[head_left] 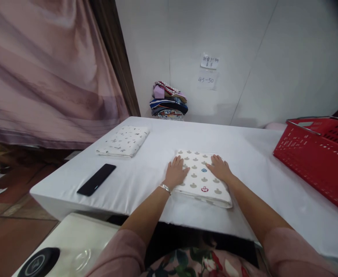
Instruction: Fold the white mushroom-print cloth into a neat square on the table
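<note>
A folded white cloth [199, 181] printed with grey mushroom shapes, one blue and one red, lies on the white-covered table in front of me. My left hand [175, 172] rests flat on its left edge, fingers spread, with a silver bracelet at the wrist. On the right edge lies my right hand [220, 168], palm down with its fingers apart. Neither hand grips the cloth. A second folded white cloth [125, 141], with small dark prints, lies farther off to the left.
A black phone [96, 179] lies near the table's left front. At the right stands a red plastic basket [316, 154] with a metal handle. Beyond the back edge is a stack of folded fabrics [169, 100] against the wall. A white surface [79, 238] sits below at left.
</note>
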The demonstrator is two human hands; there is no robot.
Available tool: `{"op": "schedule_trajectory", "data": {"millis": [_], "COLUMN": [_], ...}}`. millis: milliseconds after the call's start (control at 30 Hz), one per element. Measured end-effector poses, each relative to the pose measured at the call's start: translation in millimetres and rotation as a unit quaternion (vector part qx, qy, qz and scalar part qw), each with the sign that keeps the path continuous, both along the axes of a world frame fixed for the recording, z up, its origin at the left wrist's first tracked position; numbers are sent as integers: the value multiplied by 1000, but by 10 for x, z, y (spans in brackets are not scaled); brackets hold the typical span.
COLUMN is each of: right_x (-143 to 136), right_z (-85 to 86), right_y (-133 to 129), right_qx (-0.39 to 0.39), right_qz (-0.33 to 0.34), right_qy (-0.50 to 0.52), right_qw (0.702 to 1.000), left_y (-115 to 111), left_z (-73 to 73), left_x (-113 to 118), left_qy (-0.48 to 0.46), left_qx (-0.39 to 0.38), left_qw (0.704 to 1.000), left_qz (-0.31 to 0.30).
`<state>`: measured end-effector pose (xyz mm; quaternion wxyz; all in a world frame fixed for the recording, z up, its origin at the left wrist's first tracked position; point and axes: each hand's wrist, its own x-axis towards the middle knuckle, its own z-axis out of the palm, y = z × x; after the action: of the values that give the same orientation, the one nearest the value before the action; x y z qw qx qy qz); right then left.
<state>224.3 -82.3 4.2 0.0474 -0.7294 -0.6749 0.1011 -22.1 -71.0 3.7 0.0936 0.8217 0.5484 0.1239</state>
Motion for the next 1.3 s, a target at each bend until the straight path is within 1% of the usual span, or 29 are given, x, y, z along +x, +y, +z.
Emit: {"op": "schedule_trajectory", "data": {"millis": [67,167,267,367,467,633,733,833,900,1000,1100,1200,1300], "right_x": [27,26,-58,-159,-201,-278,-400,-497,-515,-497,-474,-467,-466], "right_z": [-15,10,20,-30,-57,42,37,-42,-92,-126,-128,-119,-110], "right_y": [28,25,-3,-40,-62,-108,-202,-298,-327,-325,-311,-311,-315], "right_qx": [-4,-11,4,24,23,3,25,35,40,53,62,61,54], "right_qz": [-1,6,4,8,12,2,29,65,66,71,75,80,82], "right_qy": [-3,-8,-26,-41,-47,-43,-44,-53,-61,-68,-76,-82,-78], "right_qw": [1000,1000,1000,999,999,999,998,996,995,994,992,992,992], "left_y": [9,19,27,33,26,-6,-9,-24,-69,-207,-373,-478,-493], "left_z": [-22,-32,-45,-61,-59,-22,2,35,58,64,32,1,5], "left_x": [-7,0,6,3,-1,-3,-8,-37,-77,-156,-225,-257,-260], "left_qy": [-3,-13,-23,-31,-36,-44,-59,-91,-122,-152,-163,-182,-191], "left_qx": [5,5,4,6,8,-8,-16,-12,10,41,36,21,-5], "left_qw": [1000,1000,1000,999,999,999,998,996,992,983,972,963,955], "left_qz": [1,-3,-6,-8,-10,-9,-16,-13,12,93,167,197,226]}}
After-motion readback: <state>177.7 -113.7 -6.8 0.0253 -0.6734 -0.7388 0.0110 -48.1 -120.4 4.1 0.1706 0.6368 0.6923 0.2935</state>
